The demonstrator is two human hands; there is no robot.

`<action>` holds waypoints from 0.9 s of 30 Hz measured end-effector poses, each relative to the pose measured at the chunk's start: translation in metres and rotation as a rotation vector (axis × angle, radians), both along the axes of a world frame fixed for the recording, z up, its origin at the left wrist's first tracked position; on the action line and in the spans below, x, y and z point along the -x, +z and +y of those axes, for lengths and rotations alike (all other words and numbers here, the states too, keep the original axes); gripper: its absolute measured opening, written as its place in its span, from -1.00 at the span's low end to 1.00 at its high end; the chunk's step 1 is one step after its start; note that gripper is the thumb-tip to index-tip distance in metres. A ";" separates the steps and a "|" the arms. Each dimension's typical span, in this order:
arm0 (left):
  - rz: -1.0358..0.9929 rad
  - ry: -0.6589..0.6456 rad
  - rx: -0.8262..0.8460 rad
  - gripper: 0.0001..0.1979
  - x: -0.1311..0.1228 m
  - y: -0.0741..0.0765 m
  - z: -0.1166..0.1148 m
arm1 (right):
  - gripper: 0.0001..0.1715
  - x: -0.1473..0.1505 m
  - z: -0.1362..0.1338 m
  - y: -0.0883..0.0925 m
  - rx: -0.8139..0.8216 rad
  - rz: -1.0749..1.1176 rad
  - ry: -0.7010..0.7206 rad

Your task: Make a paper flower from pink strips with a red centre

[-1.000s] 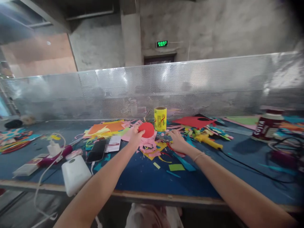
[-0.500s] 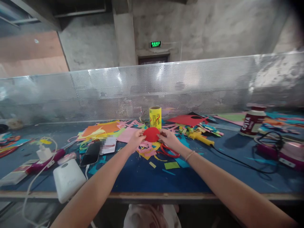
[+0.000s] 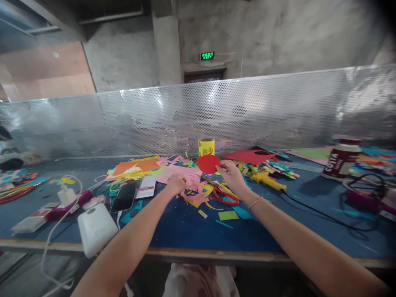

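Observation:
A flat red paper circle [image 3: 208,164] is pinched at its right edge by my right hand [image 3: 231,175], held up in front of a yellow roll [image 3: 206,147]. My left hand [image 3: 177,183] is low over the pink paper scraps [image 3: 194,192], its fingers curled inward. Whether anything is between those fingers is hidden. Red-handled scissors [image 3: 227,198] lie under my right hand, amid paper strips. A sheet of pink paper [image 3: 168,172] is just behind my left hand.
A yellow glue gun [image 3: 267,180] with a black cord lies to the right, before a dark red COSTA bottle [image 3: 342,160]. To the left are a phone [image 3: 124,196], a white power bank [image 3: 96,229] and cables. A perforated metal screen [image 3: 148,119] stands behind the table.
My left hand has let go of the red paper circle and moved down to the pink scraps. My right hand still holds the circle, now raised slightly and tilted more toward me.

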State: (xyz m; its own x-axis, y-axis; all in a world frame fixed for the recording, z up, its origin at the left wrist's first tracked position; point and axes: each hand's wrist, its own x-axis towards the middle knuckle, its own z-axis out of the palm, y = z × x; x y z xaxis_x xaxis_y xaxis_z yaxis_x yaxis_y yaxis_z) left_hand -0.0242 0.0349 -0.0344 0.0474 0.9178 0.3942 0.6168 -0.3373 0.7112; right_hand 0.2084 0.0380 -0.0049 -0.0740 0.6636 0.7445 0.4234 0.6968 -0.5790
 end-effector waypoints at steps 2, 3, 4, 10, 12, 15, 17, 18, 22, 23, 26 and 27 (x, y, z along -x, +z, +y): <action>0.038 0.002 0.023 -0.89 -0.002 0.004 -0.001 | -0.76 0.000 0.002 -0.003 0.056 0.020 0.006; 0.034 -0.021 0.028 -0.92 -0.003 0.007 -0.003 | -0.76 -0.001 0.005 -0.005 0.098 0.035 0.009; 0.012 -0.051 0.024 -0.95 -0.005 0.010 -0.004 | -0.76 -0.001 0.008 -0.008 0.143 0.052 0.009; -0.163 -0.262 -0.029 -0.91 -0.018 0.019 -0.016 | -0.85 -0.003 0.016 -0.018 0.363 0.142 0.090; -0.231 -0.301 -0.013 -0.87 -0.021 0.021 -0.019 | -0.88 -0.001 0.013 -0.018 0.440 0.161 0.171; -0.329 -0.323 -0.001 -0.81 -0.023 0.022 -0.019 | -0.86 0.005 0.007 -0.018 0.581 0.147 0.265; -0.357 -0.272 -0.015 -0.78 -0.023 0.023 -0.017 | -0.88 0.008 0.002 -0.018 0.675 0.176 0.315; -0.352 -0.233 -0.024 -0.78 -0.023 0.023 -0.016 | -0.91 0.009 0.000 -0.018 0.719 0.207 0.338; -0.273 -0.110 -0.060 -0.87 -0.021 0.021 -0.013 | -0.79 0.012 -0.008 -0.019 0.821 0.297 0.446; -0.268 -0.096 -0.069 -0.89 -0.020 0.020 -0.013 | -0.79 0.013 -0.009 -0.019 0.824 0.291 0.474; -0.286 -0.074 -0.071 -0.88 -0.021 0.017 -0.011 | -0.88 0.014 -0.011 -0.018 0.813 0.262 0.517; -0.303 -0.070 -0.063 -0.87 -0.021 0.016 -0.010 | -0.89 0.014 -0.011 -0.019 0.811 0.255 0.516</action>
